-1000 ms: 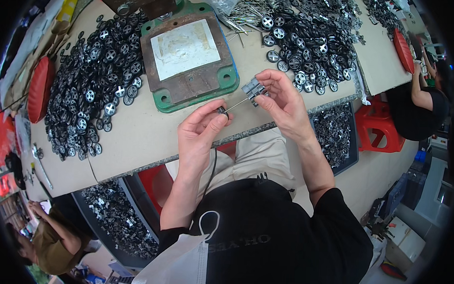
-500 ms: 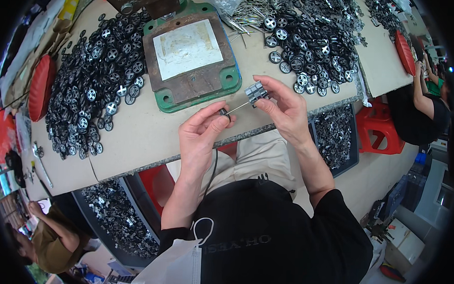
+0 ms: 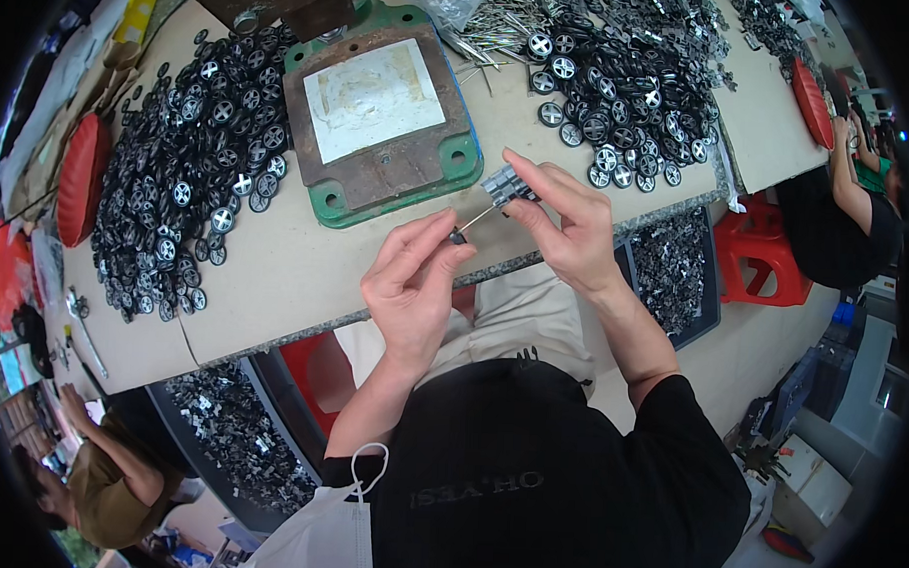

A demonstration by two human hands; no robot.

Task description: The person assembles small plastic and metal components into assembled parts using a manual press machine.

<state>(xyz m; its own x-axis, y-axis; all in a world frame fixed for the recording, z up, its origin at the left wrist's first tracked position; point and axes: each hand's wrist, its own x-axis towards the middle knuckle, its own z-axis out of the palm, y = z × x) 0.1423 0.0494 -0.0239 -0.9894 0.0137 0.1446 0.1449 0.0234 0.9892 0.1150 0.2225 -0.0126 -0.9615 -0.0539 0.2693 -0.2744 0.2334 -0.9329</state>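
Over the table's front edge, my left hand [image 3: 411, 283] pinches a small black wheel [image 3: 458, 236] between thumb and fingertips. My right hand [image 3: 573, 223] grips a small grey, ribbed plastic part [image 3: 504, 187] with its thumb and index finger. A thin metal axle [image 3: 480, 219] spans the gap between the wheel and the grey part. My fingers cover much of the wheel, so how far the axle sits in it cannot be seen. Beyond my hands stands a green and brown metal press base [image 3: 378, 186] with a pale plate [image 3: 374, 96] on top.
Heaps of black wheels lie left [image 3: 182, 189] and right [image 3: 621, 115] of the press. A pile of metal axles [image 3: 499, 25] is at the back. Bins of small parts [image 3: 244, 437] [image 3: 670, 272] stand below the table. Red stools [image 3: 761, 255] and co-workers flank me.
My left hand has shifted slightly right and turned, bringing the wheel more edge-on. The grey part in my right hand has tilted a little and moved slightly left.
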